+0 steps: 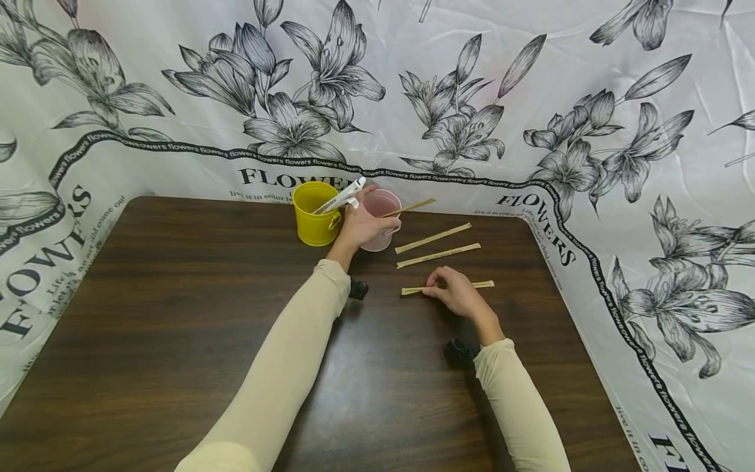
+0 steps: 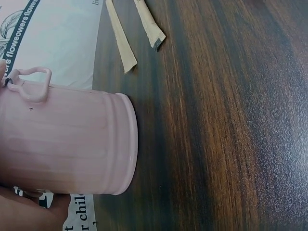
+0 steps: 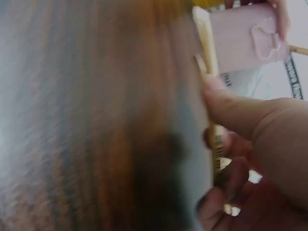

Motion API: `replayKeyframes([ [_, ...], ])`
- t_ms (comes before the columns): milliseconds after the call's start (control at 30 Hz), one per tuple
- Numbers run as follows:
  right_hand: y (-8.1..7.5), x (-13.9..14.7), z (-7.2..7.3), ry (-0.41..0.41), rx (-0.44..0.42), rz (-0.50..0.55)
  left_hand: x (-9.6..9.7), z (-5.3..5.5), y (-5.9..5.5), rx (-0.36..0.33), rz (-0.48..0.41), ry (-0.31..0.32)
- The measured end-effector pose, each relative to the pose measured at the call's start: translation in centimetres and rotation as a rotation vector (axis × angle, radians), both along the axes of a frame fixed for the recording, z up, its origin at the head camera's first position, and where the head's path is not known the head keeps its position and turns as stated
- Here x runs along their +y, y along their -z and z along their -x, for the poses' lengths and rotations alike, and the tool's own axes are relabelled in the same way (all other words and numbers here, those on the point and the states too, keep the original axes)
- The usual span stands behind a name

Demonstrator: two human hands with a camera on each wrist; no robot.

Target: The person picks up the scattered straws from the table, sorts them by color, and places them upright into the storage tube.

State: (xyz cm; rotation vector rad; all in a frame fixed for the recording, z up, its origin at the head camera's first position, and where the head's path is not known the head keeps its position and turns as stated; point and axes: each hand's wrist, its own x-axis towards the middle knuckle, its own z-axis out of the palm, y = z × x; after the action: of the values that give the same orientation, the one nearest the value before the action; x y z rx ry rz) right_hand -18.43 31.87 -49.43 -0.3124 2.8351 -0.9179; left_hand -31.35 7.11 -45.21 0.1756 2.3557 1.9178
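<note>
left hand (image 1: 364,226): fingers curled round the pink bucket (image 1: 377,243), upright at the far edge of the desk (image 1: 177,314)
right hand (image 1: 455,292): thumb and fingertips together, pinching a wrapped stick (image 1: 414,290)
wrapped stick: near and right of the pink bucket, long axis left to right, crosswise to the bucket's upward mouth
two loose sticks (image 1: 438,255): far side of the right hand

Yellow bucket (image 1: 314,229) on brown table (image 1: 177,314); floral backdrop (image 1: 392,141).

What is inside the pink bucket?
A tan stick leans in the pink bucket, one end poking out. The left hand covers part of the rim; the bottom is hidden, so anything lying there cannot be seen.
</note>
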Motion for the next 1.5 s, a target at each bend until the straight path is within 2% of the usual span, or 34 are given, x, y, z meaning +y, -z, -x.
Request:
replayKeyframes([
  [167, -0.8, -0.4, -0.1, -0.027, 0.01, 0.063, 0.1, 0.0, 0.0, 0.004, 0.015, -0.004],
  [333, -2.7, -1.0, -0.4, 0.003, 0.068, 0.189, 0.0, 0.0, 0.1, 0.006, 0.029, 0.002],
  [467, -4.8, -1.7, -0.7, 0.053, 0.183, 0.323, 0.1, 0.0, 0.0, -0.002, 0.014, 0.0],
  [700, -8.6, -3.4, -1.1, 0.2, 0.325, 0.662, 0.1, 0.1, 0.1, -0.016, -0.001, 0.005],
  [833, -10.7, -3.8, -1.2, 0.204, 0.484, 0.787, 0.1, 0.1, 0.2, -0.02, 0.0, 0.006],
  [967, -12.4, -3.8, -0.7, 0.205, 0.679, 0.843, 0.1, 0.0, 0.2, -0.02, 0.002, 0.006],
  [1067, -13.3, -3.8, 0.0, 0.218, 0.742, 0.923, -0.1, 0.0, 0.0, -0.019, 0.004, 0.006],
  [1133, -13.5, -3.9, 0.6, 0.222, 0.746, 0.976, -0.1, 0.0, -0.1, -0.02, 0.009, 0.006],
  [1233, -13.7, -4.2, 1.7, 0.24, 0.739, 0.975, -0.2, -0.1, -0.3, -0.02, 0.017, 0.012],
  [1367, -13.3, -4.8, 3.5, 0.263, 0.693, 0.845, -0.2, -0.2, -0.5, -0.014, 0.01, 0.013],
  [1500, -12.7, -5.3, 5.1, 0.269, 0.617, 0.778, -0.1, -0.2, -0.5, -0.013, -0.006, 0.014],
])
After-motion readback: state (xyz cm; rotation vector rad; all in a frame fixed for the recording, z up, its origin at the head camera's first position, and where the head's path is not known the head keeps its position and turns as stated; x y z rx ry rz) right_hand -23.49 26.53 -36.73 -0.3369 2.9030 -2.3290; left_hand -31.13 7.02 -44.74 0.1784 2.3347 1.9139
